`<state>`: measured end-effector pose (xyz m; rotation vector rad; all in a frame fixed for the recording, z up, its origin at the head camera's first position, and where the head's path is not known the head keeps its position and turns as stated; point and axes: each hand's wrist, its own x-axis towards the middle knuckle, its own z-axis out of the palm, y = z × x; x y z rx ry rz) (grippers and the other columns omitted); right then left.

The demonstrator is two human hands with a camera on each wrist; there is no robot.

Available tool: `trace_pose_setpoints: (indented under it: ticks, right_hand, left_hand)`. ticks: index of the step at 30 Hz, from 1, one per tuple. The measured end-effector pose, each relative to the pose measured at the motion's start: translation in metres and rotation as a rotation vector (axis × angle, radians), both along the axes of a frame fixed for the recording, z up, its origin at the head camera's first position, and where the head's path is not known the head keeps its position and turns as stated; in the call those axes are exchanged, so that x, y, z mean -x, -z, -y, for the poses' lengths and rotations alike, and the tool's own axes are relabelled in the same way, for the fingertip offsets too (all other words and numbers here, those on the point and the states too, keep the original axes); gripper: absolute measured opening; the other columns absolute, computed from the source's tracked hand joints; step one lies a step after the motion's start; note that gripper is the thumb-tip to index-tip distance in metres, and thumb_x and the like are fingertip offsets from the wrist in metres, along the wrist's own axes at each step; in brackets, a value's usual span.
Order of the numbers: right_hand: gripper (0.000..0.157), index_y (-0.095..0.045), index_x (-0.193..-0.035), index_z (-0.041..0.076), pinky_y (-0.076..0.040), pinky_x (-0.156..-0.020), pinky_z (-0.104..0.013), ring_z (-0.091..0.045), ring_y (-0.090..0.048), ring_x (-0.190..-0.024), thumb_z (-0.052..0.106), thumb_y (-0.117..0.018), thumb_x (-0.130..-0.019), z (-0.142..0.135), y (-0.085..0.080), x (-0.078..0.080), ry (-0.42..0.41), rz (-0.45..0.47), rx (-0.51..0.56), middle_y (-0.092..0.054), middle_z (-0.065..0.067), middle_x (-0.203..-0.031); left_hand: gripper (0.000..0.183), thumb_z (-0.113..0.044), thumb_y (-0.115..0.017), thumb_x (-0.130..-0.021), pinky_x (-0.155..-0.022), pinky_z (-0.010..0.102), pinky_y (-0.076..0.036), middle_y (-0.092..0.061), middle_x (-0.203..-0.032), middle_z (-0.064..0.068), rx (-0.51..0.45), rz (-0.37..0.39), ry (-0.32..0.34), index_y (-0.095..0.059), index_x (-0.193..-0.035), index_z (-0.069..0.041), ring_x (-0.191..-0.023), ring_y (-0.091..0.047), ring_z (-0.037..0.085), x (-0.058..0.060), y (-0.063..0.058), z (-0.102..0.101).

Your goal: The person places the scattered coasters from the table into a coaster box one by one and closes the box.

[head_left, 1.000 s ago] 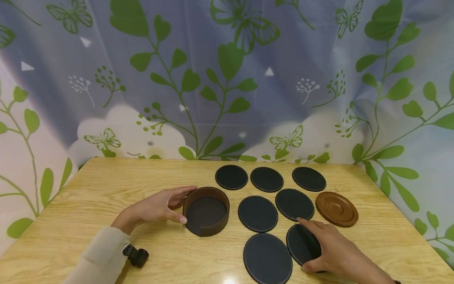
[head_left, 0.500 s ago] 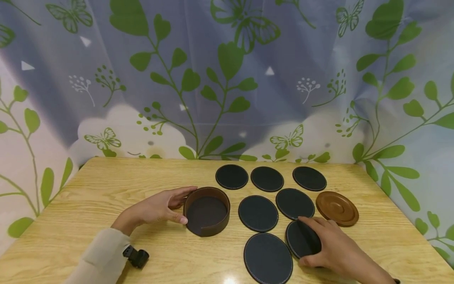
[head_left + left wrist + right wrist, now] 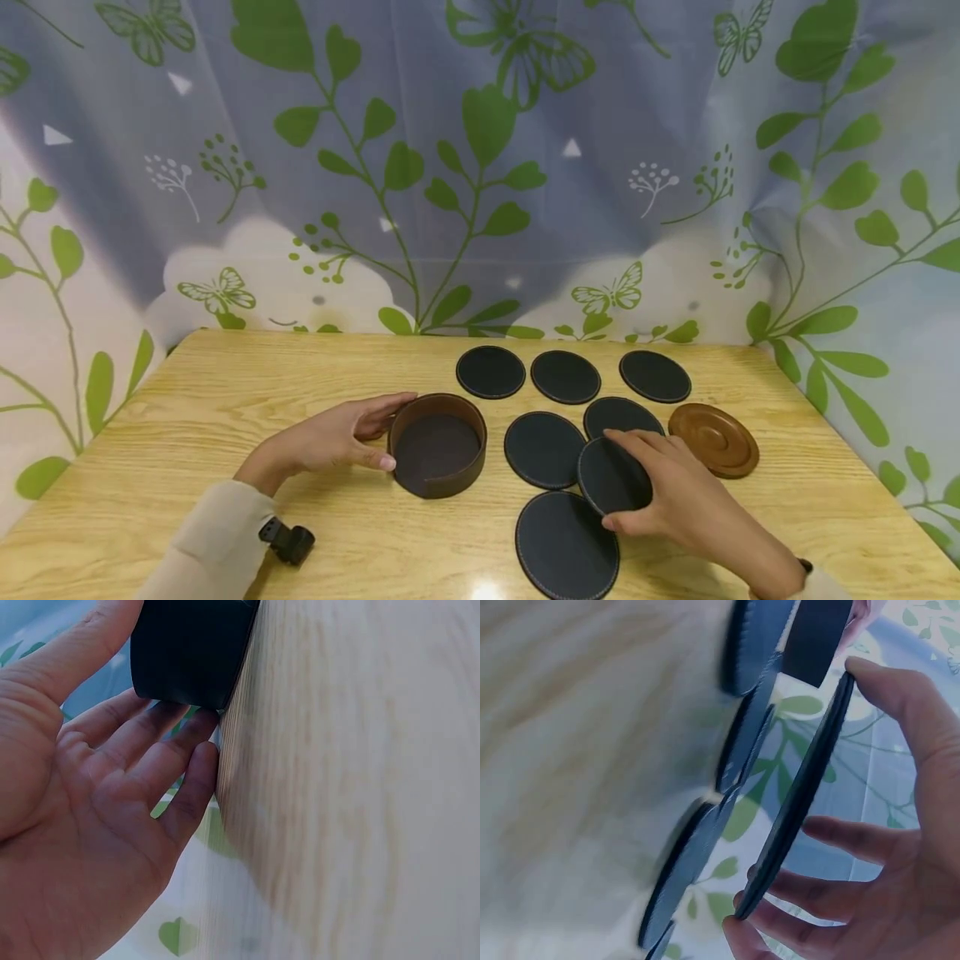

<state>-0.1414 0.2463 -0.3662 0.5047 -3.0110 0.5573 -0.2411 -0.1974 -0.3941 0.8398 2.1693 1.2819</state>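
Observation:
A round black coaster (image 3: 611,475) with stitched edging is held by its rim between the thumb and fingers of my right hand (image 3: 693,500). The right wrist view shows this coaster (image 3: 799,799) edge-on, raised off the table above the others. My left hand (image 3: 341,437) holds the left side of a round brown coaster holder (image 3: 457,485), thumb at the front and fingers behind. The holder looks empty inside and stands upright on the table. In the left wrist view its dark wall (image 3: 191,652) lies between thumb and fingers.
Several more black coasters lie flat, among them one in front (image 3: 566,550), one in the middle (image 3: 545,450) and one at the back (image 3: 490,372). A brown wooden round saucer (image 3: 712,442) lies at the right. A patterned curtain (image 3: 420,167) hangs behind the wooden table (image 3: 247,375).
My right hand has lifted the coaster from the table and moved it left and away from me, partly over its neighbours. The left hand and the holder have stayed in place.

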Motion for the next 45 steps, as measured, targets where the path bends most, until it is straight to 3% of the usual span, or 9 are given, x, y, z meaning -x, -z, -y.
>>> trace_pose_setpoints:
  ticks: [12,17,21,31,45]
  right_hand:
    - [0.097,-0.052,-0.155,0.017,-0.046,-0.1,-0.075,-0.05,-0.05,-0.137,0.051,-0.092,-0.075,0.066,-0.03,0.025,-0.03,0.009,-0.014,-0.056,-0.021,-0.15]
    - [0.095,-0.05,-0.157,0.016,-0.047,-0.103,-0.071,-0.048,-0.05,-0.138,0.047,-0.091,-0.077,0.093,-0.033,0.036,-0.055,0.017,0.01,-0.054,-0.02,-0.152]
    - [0.094,-0.05,-0.157,0.017,-0.05,-0.1,-0.066,-0.04,-0.052,-0.133,0.048,-0.091,-0.078,0.115,-0.033,0.043,-0.076,0.02,0.016,-0.056,-0.017,-0.151]
    - [0.095,-0.048,-0.157,0.015,-0.046,-0.11,-0.064,-0.043,-0.05,-0.138,0.052,-0.09,-0.08,0.157,-0.025,0.053,-0.142,0.032,-0.002,-0.053,-0.017,-0.154]
    - [0.096,-0.048,-0.157,0.019,-0.044,-0.11,-0.068,-0.039,-0.05,-0.137,0.059,-0.087,-0.08,0.191,-0.021,0.061,-0.152,0.075,-0.076,-0.054,-0.014,-0.154]
  left_hand:
    - [0.094,-0.025,-0.075,-0.097,-0.124,0.062,-0.027,-0.019,-0.174,0.021,-0.01,-0.013,0.028,-0.018,-0.168,-0.005,-0.158,-0.023,0.047,0.0,0.002,0.002]
    - [0.094,-0.026,-0.076,-0.097,-0.124,0.063,-0.028,-0.02,-0.173,0.021,0.009,-0.012,0.013,-0.019,-0.169,-0.007,-0.157,-0.025,0.048,-0.001,0.0,0.004]
    - [0.094,-0.027,-0.076,-0.097,-0.123,0.063,-0.029,-0.021,-0.173,0.021,0.016,-0.025,0.011,-0.019,-0.168,-0.006,-0.156,-0.026,0.048,-0.001,0.0,0.004]
    - [0.093,-0.026,-0.075,-0.098,-0.124,0.06,-0.027,-0.019,-0.174,0.021,0.001,-0.003,0.023,-0.017,-0.168,-0.005,-0.158,-0.023,0.045,0.0,0.0,0.003]
    - [0.094,-0.026,-0.075,-0.098,-0.125,0.057,-0.025,-0.018,-0.174,0.019,-0.001,0.007,0.025,-0.017,-0.169,-0.007,-0.16,-0.021,0.041,0.003,0.0,0.0]
